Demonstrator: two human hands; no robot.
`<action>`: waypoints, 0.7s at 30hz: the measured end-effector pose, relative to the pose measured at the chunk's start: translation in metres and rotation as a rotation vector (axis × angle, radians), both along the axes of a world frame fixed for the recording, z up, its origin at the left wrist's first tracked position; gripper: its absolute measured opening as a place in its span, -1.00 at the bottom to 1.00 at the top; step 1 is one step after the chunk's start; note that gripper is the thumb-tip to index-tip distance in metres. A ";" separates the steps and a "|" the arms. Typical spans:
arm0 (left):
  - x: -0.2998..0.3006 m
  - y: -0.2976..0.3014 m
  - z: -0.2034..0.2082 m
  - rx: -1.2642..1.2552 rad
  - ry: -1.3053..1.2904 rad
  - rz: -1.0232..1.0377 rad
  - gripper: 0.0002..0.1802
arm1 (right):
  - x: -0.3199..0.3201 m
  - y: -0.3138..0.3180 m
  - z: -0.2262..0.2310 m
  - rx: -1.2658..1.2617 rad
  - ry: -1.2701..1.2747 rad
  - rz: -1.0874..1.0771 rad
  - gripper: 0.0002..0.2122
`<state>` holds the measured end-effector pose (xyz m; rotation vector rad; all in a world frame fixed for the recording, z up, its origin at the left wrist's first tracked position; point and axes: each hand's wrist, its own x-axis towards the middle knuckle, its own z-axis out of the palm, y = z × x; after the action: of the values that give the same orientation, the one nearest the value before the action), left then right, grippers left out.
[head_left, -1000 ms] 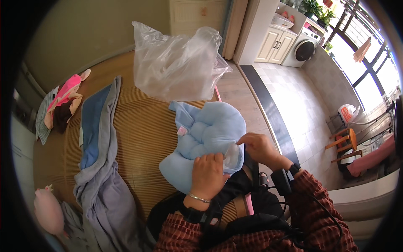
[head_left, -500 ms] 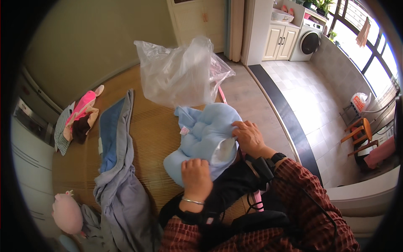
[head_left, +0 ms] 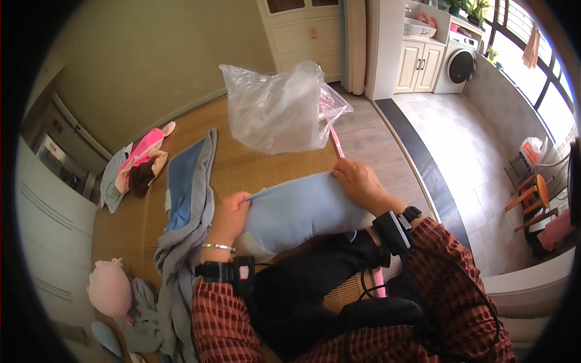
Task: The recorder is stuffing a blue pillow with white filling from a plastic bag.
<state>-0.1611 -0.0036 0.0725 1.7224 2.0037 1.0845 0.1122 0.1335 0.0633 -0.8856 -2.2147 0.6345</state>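
With my left hand (head_left: 229,213) and right hand (head_left: 358,183) now pinching opposite ends of the pale blue padded garment (head_left: 296,212), it has gone from spread-out to folded, held above the bamboo mat (head_left: 254,169), clear plastic bag (head_left: 281,109) beyond.

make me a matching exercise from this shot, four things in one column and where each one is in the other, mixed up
Things:
1. light blue cushion
2. clear plastic bag
3. pink doll
4. pink pig toy

Places:
A. lying far out on the mat toward the person's left, near the wall
B. held at both ends by the left hand and right hand
C. at the lower left, beside the grey cloth
D. standing puffed up on the mat beyond the hands

Pairs: 1-B, 2-D, 3-A, 4-C
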 end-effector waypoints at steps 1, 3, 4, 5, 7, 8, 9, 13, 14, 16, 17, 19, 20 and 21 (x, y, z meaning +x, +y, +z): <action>0.000 -0.001 -0.008 0.018 0.024 0.008 -0.82 | 0.000 -0.002 -0.011 -0.077 -0.060 -0.041 -0.84; 0.005 -0.003 -0.012 -0.112 -0.026 0.030 -0.75 | 0.006 -0.004 -0.023 -0.153 -0.124 -0.085 -0.81; 0.003 -0.008 -0.019 -0.131 -0.218 -0.047 -0.62 | 0.009 -0.006 -0.029 -0.189 -0.112 -0.066 -0.80; 0.001 -0.013 -0.023 -0.150 -0.408 -0.129 -0.49 | 0.012 -0.007 -0.032 -0.226 -0.097 -0.051 -0.78; -0.006 -0.028 -0.026 -0.207 -0.467 -0.206 -0.06 | 0.013 -0.001 -0.033 -0.224 -0.091 -0.049 -0.77; -0.002 -0.034 -0.024 -0.177 -0.348 -0.214 0.06 | 0.015 0.003 -0.033 -0.219 -0.087 -0.055 -0.77; 0.001 -0.038 -0.024 -0.146 -0.231 -0.223 0.20 | 0.020 0.006 -0.036 -0.218 -0.088 -0.064 -0.77; 0.011 -0.052 -0.030 -0.196 0.000 -0.121 0.24 | 0.032 -0.010 -0.036 -0.224 -0.017 0.114 -0.48; 0.010 -0.057 -0.028 -0.199 -0.030 -0.036 0.15 | 0.032 -0.024 -0.030 0.057 -0.085 0.198 -0.32; 0.015 -0.051 -0.026 -0.198 -0.075 0.033 0.07 | 0.034 -0.053 -0.008 0.046 -0.269 0.141 -0.21; 0.017 -0.043 -0.022 -0.200 -0.056 0.028 -0.05 | 0.033 -0.062 -0.001 0.040 -0.441 0.066 -0.10; 0.017 -0.036 -0.018 -0.201 -0.036 0.019 -0.16 | 0.031 -0.055 -0.016 0.097 -0.409 -0.042 -0.19; 0.016 -0.030 -0.017 -0.181 0.012 0.040 -0.24 | 0.037 -0.038 -0.028 0.057 -0.399 -0.006 -0.26; 0.014 -0.030 -0.013 -0.169 0.062 0.073 -0.32 | 0.037 -0.031 -0.028 0.012 -0.385 0.043 -0.33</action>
<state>-0.1471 -0.0334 0.0592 1.6266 2.1436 0.8657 0.1487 0.1028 0.0349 -1.0255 -2.5812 0.5009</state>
